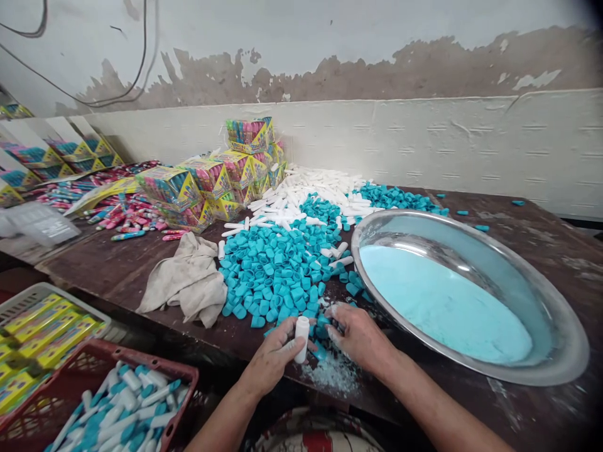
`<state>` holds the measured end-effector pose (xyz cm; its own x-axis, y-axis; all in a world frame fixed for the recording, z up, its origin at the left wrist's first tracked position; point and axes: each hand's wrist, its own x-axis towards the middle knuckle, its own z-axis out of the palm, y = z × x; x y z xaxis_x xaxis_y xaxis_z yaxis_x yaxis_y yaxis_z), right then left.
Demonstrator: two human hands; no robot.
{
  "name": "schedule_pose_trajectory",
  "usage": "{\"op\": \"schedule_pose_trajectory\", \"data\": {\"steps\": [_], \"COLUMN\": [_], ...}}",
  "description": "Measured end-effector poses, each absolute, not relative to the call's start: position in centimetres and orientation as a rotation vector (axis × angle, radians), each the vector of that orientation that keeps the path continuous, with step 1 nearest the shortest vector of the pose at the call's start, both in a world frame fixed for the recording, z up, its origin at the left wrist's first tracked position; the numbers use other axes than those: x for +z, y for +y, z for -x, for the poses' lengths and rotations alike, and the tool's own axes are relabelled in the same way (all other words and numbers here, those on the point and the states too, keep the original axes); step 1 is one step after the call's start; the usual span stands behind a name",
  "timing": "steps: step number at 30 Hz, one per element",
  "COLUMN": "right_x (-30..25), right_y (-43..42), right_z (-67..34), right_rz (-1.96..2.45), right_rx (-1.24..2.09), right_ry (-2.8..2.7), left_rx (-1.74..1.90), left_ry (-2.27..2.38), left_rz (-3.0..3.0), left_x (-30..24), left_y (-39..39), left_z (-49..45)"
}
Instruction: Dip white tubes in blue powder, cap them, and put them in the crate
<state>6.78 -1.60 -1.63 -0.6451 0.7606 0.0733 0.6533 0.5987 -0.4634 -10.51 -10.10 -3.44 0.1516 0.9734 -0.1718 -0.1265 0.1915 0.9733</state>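
My left hand (277,351) is closed around a small white plastic bottle (302,339), which stands nearly upright with its open neck at the top. To its right, my right hand (355,336) has curled, powder-dusted fingers, with a blue cap (323,326) at its thumb and index fingertips. A large heap of blue caps (277,270) lies just beyond both hands. Spilled pale powder (333,375) covers the table edge below them. Close to my right hand is a wide steel basin (577,339) with light blue powder (438,301) in it.
White bottles (315,185) are heaped behind the caps. A crumpled cloth (188,279) lies left of them, near stacked display boxes (207,182). At lower left, a red crate (181,370) holds capped bottles, beside a pale basket (35,292) of yellow boxes.
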Motion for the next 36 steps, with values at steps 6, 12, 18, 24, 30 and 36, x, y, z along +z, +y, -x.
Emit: {"op": "schedule_pose_trajectory", "data": {"steps": [6,12,18,24,30,36], "right_x": [-2.3,-2.7,-3.1,-3.8,-4.5,-4.2], "right_y": [-2.8,-2.1,-0.5,-0.4,-1.1,-0.7], "right_z": [-8.2,-9.5,-6.7,-6.7,-7.9,-9.2], "right_rz": [1.276,1.281,1.315,1.272,1.298,1.254], "right_rx": [0.68,0.823,0.322,0.376,0.572,0.689], "right_ry": [-2.479,-2.544,-2.761,-2.797,-2.658,-2.542], "left_rx": [1.073,1.047,1.018,1.057,1.037,1.054], "left_ry": [1.043,1.098,1.093,1.086,1.085,1.078], "left_rz": [-0.937,-0.963,-1.032,-1.005,-1.003,-0.987], "left_x": [-3.9,-4.4,-4.5,-4.6,-4.7,-5.0], "left_y": [-10.4,-10.8,-11.0,-11.2,-11.3,-11.5], "left_z": [10.5,11.0,10.6,10.9,10.9,11.0]}}
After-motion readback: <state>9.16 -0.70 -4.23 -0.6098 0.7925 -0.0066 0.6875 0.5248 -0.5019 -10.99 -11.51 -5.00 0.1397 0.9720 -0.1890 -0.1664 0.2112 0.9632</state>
